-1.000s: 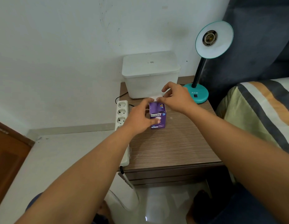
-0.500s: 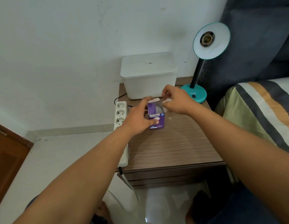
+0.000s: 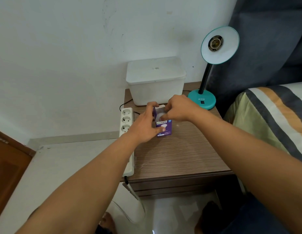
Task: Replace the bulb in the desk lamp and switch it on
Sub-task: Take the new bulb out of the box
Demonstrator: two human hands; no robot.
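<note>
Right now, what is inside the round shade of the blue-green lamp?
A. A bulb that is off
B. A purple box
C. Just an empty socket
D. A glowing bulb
C. The teal desk lamp's shade faces the camera and its socket shows bare metal with no bulb in it; the purple bulb box sits on the bedside table.

A lidded white plastic bin [image 3: 156,81] stands at the back of the wooden nightstand [image 3: 177,156]. A white power strip [image 3: 126,122] lies along its left edge. A striped bedcover [image 3: 273,115] lies right.
</note>
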